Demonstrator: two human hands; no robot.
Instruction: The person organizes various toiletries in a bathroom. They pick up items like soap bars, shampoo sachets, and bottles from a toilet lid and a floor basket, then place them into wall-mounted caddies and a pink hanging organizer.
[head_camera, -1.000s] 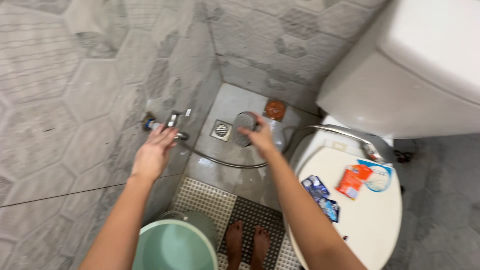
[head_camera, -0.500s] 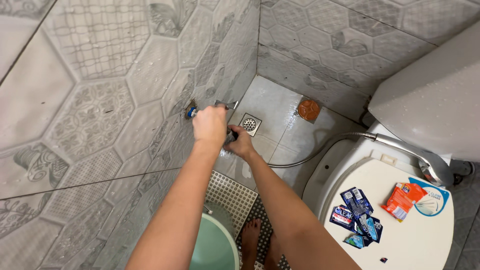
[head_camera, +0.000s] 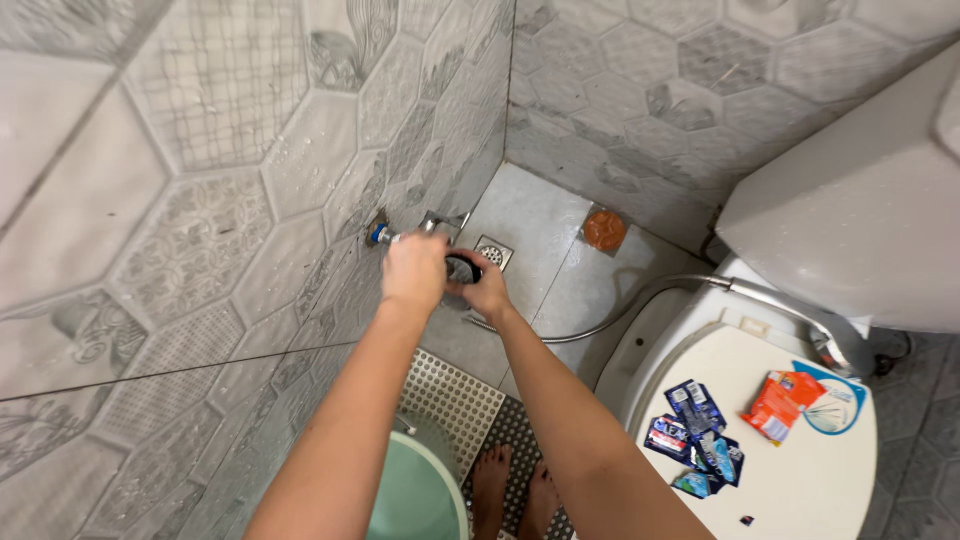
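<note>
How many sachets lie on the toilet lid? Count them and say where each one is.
About 5, though overlap may hide more. One orange sachet lies near the lid's back edge on the right. Some four blue sachets sit overlapped in a cluster to its left, at the middle of the toilet lid.

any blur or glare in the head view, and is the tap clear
Head view: even, soft light; wet sheen on the floor tiles; wall tiles at the left edge smear and stretch; the hands, left and right, look sharp; the tap is small and mostly hidden behind them.
</note>
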